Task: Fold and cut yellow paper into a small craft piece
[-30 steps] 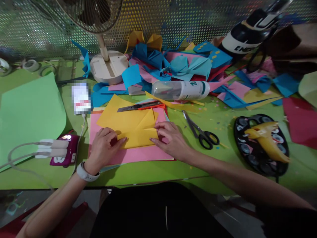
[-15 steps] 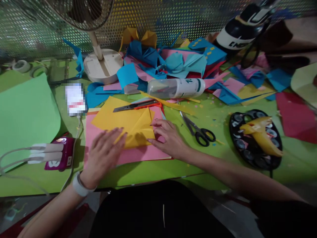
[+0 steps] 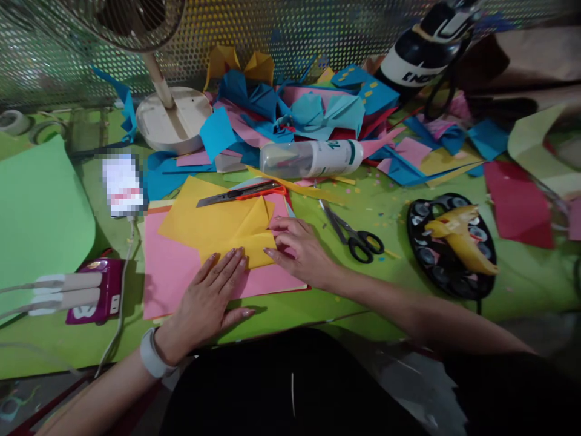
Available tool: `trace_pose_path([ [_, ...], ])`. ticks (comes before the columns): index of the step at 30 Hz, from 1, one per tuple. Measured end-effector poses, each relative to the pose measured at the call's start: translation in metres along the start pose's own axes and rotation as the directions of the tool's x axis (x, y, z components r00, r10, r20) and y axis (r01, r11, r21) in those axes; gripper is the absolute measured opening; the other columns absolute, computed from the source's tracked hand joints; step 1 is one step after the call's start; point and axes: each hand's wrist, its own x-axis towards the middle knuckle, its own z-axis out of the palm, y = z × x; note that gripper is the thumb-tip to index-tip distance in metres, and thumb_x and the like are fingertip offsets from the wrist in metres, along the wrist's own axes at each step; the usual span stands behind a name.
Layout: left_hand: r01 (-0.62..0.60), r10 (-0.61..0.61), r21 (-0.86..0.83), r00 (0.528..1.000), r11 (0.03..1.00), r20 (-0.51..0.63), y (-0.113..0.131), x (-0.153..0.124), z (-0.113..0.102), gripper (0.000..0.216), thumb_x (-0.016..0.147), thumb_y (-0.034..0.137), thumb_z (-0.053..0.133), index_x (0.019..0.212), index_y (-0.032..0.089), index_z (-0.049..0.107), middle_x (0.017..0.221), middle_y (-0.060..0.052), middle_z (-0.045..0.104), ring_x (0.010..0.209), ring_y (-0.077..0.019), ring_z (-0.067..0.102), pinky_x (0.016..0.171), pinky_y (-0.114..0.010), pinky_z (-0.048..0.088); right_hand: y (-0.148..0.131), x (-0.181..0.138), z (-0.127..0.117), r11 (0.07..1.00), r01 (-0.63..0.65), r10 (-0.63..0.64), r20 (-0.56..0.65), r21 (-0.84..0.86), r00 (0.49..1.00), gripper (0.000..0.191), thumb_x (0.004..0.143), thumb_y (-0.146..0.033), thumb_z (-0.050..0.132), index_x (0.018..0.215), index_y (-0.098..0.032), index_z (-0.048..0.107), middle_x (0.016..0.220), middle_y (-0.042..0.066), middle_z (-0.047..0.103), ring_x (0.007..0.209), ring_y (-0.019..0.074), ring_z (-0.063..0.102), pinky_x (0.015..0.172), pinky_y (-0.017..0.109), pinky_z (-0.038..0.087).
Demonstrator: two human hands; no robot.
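Note:
A folded piece of yellow paper [image 3: 256, 247] lies over a stack of coloured sheets with a pink sheet [image 3: 170, 269] on top. My left hand [image 3: 215, 287] rests flat on the lower left part of the folded paper, fingers together and stretched out, thumb apart on the pink sheet's lower edge. At the folded paper's right end, my right hand [image 3: 299, 248] has its fingers curled, with thumb and fingertips holding that edge. Another yellow sheet [image 3: 181, 209] sits just behind, and a cutter knife [image 3: 242, 192] with an orange handle lies across it. Black-handled scissors [image 3: 351, 233] lie right of my right hand.
A clear bottle [image 3: 311, 158] lies before a heap of cut paper [image 3: 290, 112]. Around the table stand a fan [image 3: 175, 115], a phone [image 3: 122, 184], a purple power strip [image 3: 97, 290] with cables, a green sheet [image 3: 43, 206], a black palette [image 3: 426, 275] and a black bottle [image 3: 411, 63].
My left hand has come down and slightly right, and now presses flat on the folded yellow paper. My right hand stays at its right end. The whole view has shifted slightly.

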Motion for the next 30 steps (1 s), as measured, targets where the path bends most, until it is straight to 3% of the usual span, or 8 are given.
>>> trace_pose_path([
  [21,0.012,-0.011,-0.021,1.000,1.000,0.029,-0.001,0.002,0.000,0.086,0.091,0.064,0.041,0.154,0.013,0.012,0.153,-0.014,0.036,0.144,-0.0257,0.030,0.119,-0.043,0.015,0.003,0.000,-0.003,0.998,-0.035,0.037,0.022,-0.055,0.999,0.015,0.086,-0.029,0.060,0.074,-0.022,0.055,0.116,0.009,0.059,0.125,0.0297,0.047,0.100,0.052,0.039],
  [24,0.015,-0.014,-0.021,0.999,1.000,0.031,-0.001,0.002,0.000,0.084,0.091,0.064,0.041,0.154,0.014,0.014,0.153,-0.013,0.037,0.144,-0.0255,0.030,0.119,-0.043,0.015,0.001,-0.001,-0.004,0.995,-0.023,0.021,-0.020,-0.102,1.000,0.011,0.086,-0.031,0.058,0.081,-0.021,0.058,0.115,0.012,0.060,0.123,0.0302,0.050,0.098,0.051,0.042],
  [27,-0.001,0.001,-0.026,1.000,1.000,0.013,-0.002,0.001,0.000,0.084,0.091,0.063,0.043,0.153,0.013,0.017,0.152,-0.015,0.038,0.144,-0.0264,0.029,0.119,-0.043,0.015,-0.011,-0.004,-0.007,0.977,0.111,-0.120,-0.039,-0.179,0.992,0.027,0.088,-0.036,0.054,0.106,-0.017,0.061,0.123,0.016,0.059,0.129,0.0311,0.045,0.104,0.051,0.039],
  [30,-0.006,0.006,-0.029,1.000,1.000,-0.004,-0.002,-0.001,0.003,0.084,0.090,0.064,0.043,0.151,0.010,0.022,0.150,-0.017,0.041,0.143,-0.0275,0.031,0.119,-0.045,0.017,-0.030,-0.008,-0.006,0.908,0.336,-0.322,0.095,-0.252,0.942,0.052,0.093,-0.042,0.047,0.135,-0.012,0.048,0.144,0.017,0.047,0.142,0.0294,0.029,0.113,0.050,0.029],
])
